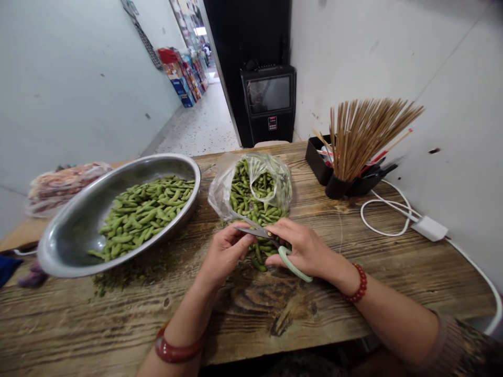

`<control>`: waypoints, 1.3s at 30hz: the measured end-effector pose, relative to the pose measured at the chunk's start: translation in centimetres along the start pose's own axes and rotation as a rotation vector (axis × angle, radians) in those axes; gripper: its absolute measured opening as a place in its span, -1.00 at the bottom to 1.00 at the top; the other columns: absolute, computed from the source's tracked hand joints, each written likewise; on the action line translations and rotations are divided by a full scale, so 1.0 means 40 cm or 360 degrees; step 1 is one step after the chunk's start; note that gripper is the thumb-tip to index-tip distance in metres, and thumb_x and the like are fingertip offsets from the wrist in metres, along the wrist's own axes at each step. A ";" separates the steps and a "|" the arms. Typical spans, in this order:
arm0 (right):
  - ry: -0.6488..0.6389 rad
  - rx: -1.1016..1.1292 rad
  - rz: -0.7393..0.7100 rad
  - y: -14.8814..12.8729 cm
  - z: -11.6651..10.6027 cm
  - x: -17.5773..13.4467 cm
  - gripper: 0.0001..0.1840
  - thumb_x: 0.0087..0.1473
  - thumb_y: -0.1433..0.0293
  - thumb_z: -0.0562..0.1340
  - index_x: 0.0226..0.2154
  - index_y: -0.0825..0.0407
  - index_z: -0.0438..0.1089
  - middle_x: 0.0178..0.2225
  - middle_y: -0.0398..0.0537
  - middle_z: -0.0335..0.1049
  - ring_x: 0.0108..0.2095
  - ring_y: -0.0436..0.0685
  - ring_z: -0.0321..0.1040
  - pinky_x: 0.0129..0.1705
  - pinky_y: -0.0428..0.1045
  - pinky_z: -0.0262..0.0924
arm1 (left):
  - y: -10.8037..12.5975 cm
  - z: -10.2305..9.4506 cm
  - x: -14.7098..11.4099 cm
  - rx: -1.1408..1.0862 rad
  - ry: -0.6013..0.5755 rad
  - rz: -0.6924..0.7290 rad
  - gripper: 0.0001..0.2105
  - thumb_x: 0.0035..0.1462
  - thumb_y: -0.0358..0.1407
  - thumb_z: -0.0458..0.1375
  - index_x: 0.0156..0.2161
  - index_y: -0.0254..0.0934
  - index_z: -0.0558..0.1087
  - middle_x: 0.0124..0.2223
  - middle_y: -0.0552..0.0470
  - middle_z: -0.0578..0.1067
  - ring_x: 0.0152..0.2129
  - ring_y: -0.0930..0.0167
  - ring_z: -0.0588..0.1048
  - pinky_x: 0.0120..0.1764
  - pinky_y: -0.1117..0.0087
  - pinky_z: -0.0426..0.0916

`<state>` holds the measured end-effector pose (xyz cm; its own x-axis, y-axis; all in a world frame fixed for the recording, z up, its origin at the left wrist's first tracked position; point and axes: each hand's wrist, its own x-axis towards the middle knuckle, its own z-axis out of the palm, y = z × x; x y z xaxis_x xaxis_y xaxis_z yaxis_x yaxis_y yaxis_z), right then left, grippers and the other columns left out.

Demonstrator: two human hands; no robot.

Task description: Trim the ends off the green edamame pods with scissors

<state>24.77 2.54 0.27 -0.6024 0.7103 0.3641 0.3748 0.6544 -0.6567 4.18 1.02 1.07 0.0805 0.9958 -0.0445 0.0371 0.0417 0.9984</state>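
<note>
My right hand [308, 246] grips a pair of scissors [294, 266] with pale green handles, and the blades point left. My left hand [223, 251] is closed in a pinch right by the blades; whatever lies between its fingertips is too small to make out. Just beyond both hands, a clear plastic bag [220, 195] lies with its mouth open, full of green soybean pods [259, 183]. Some pods spill out under my hands. To the left, a large oval metal bowl [65, 260] tilts and holds many more green pods [147, 212].
Plant trimmings [129, 275] lie under the bowl's near edge on the wooden table [243, 314]. A bagged bundle [66, 183] sits behind the bowl. At right are a black holder [337, 187] of wooden skewers [361, 139] and a white power adapter [430, 229] with cable.
</note>
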 end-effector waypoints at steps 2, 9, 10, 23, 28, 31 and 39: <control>0.0013 0.0013 -0.0007 0.002 0.004 -0.001 -0.44 -0.02 0.24 0.37 0.01 0.07 0.31 -0.20 0.02 0.34 -0.27 0.11 0.32 -0.24 -0.01 0.25 | -0.002 -0.001 0.002 0.0009 -0.0031 0.0029 -0.81 0.02 -0.25 0.27 -0.27 -0.30 0.50 -0.47 0.09 0.44 -0.69 0.60 0.19 -0.65 0.57 0.08; 0.0014 -0.0025 -0.0002 0.004 0.011 0.000 -0.56 0.01 0.29 0.35 -0.06 0.08 0.34 -0.25 -0.01 0.34 -0.31 0.09 0.29 -0.27 -0.03 0.23 | -0.004 -0.004 0.003 0.0085 -0.0047 0.0128 -0.90 0.04 -0.33 0.24 -0.30 -0.29 0.51 -0.39 0.06 0.49 -0.57 0.54 0.32 -0.54 0.56 0.20; 0.0005 -0.0041 0.0004 0.003 0.010 0.001 -0.57 0.01 0.30 0.35 -0.07 0.07 0.34 -0.25 -0.01 0.34 -0.31 0.10 0.29 -0.26 -0.03 0.23 | -0.003 -0.004 0.003 0.0089 -0.0045 0.0136 -0.91 0.04 -0.33 0.24 -0.31 -0.29 0.52 -0.37 0.04 0.50 -0.52 0.51 0.36 -0.50 0.55 0.23; -0.0139 -0.0126 0.0058 0.001 -0.010 0.002 -0.60 0.08 0.32 0.30 -0.02 0.06 0.33 -0.23 0.02 0.37 -0.22 0.13 0.35 -0.17 -0.01 0.26 | -0.002 -0.022 0.011 0.0207 -0.0156 0.0058 -0.90 0.05 -0.34 0.23 -0.30 -0.30 0.52 -0.34 0.03 0.52 -0.38 0.41 0.44 -0.26 0.43 0.32; -0.0152 -0.0096 0.0097 0.000 -0.010 0.002 -0.61 0.06 0.31 0.32 -0.06 0.07 0.36 -0.25 0.00 0.37 -0.25 0.12 0.35 -0.20 -0.02 0.24 | -0.009 -0.035 0.015 0.0382 -0.0108 0.0103 -0.88 0.04 -0.30 0.23 -0.33 -0.33 0.50 -0.37 0.02 0.47 -0.40 0.40 0.40 -0.27 0.40 0.28; -0.0165 -0.0072 0.0106 -0.002 -0.009 0.003 -0.67 0.05 0.29 0.33 -0.14 0.09 0.39 -0.33 -0.04 0.36 -0.32 0.09 0.32 -0.27 -0.04 0.21 | -0.010 -0.037 0.016 0.0449 -0.0080 0.0129 -0.86 0.02 -0.28 0.26 -0.41 -0.33 0.47 -0.44 0.06 0.40 -0.46 0.44 0.33 -0.34 0.43 0.24; 0.0039 0.0018 0.0180 0.015 -0.005 0.003 -0.61 0.05 0.26 0.33 -0.08 0.07 0.37 -0.26 -0.03 0.38 -0.29 0.09 0.34 -0.23 -0.04 0.21 | 0.001 -0.023 0.011 -0.0220 0.0051 -0.0152 -0.82 0.02 -0.25 0.26 -0.35 -0.29 0.38 -0.58 0.20 0.28 -0.71 0.61 0.12 -0.62 0.58 -0.02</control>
<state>25.06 3.08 0.04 -0.5393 0.7856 0.3033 0.4312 0.5670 -0.7018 3.29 1.52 1.13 0.0515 0.9887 -0.1405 -0.0943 0.1448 0.9850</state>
